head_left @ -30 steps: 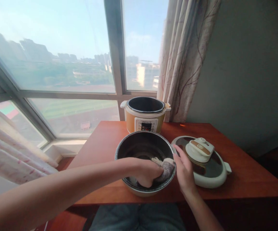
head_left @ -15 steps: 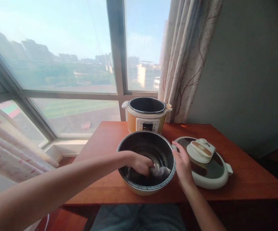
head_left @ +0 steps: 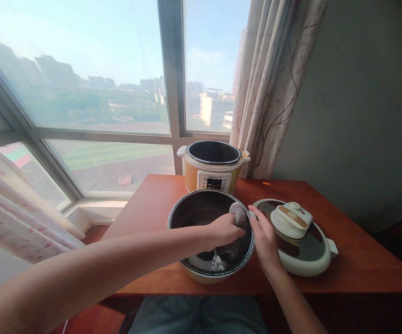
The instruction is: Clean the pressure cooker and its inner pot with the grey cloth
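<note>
Your left hand [head_left: 224, 230] is clutching the grey cloth [head_left: 239, 215] against the inner pot's [head_left: 187, 218] right wall; your right hand [head_left: 265, 239] is gripping the rim just right of it.

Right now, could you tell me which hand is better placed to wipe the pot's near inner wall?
Probably the left hand: it holds the cloth inside the inner pot, while the right hand steadies the rim.
</note>
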Motion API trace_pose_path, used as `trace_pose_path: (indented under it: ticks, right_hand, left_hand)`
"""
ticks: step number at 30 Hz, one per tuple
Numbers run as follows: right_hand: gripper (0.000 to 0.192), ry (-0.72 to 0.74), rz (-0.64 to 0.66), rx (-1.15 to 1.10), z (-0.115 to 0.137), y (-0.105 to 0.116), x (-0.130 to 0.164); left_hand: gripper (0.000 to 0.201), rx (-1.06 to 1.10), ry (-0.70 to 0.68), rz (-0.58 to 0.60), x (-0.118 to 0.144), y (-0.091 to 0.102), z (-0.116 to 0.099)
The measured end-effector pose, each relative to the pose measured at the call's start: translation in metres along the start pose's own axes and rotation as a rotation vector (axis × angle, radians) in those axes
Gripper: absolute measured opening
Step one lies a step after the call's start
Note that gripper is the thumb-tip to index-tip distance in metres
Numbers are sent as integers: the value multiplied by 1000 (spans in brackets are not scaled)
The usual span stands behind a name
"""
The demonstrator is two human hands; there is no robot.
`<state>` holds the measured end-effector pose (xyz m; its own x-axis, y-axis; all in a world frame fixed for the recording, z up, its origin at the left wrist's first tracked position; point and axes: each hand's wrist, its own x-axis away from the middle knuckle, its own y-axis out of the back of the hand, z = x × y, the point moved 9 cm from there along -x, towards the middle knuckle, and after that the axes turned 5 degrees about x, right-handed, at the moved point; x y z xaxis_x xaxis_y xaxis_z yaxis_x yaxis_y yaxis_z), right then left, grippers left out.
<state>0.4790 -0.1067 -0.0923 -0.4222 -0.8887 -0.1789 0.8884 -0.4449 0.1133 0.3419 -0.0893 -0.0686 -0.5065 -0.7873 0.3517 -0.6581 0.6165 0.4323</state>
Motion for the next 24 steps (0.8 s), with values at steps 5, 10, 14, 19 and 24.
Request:
trace_pose_path:
  ticks: [5, 10, 14, 19, 24]
  right_hand:
    - [58, -41, 12, -77, -4, 1, -5]
    - [70, -116, 70, -40, -5, 0, -9]
    - [71, -117, 111, -4, -4, 0, -11]
    - [73, -104, 115, 36, -4, 0, -13]
    - [77, -146, 120, -11, -9, 1, -9]
  left_hand:
    - [37, -650, -219, 187, 35, -13, -29]
    - [35, -1003, -393, 514, 73, -13, -32]
    - [35, -1033, -346, 657, 80, 9, -12]
    - [35, -806, -232, 701, 67, 14, 8]
    - [23, -838, -124, 651, 48, 4, 23]
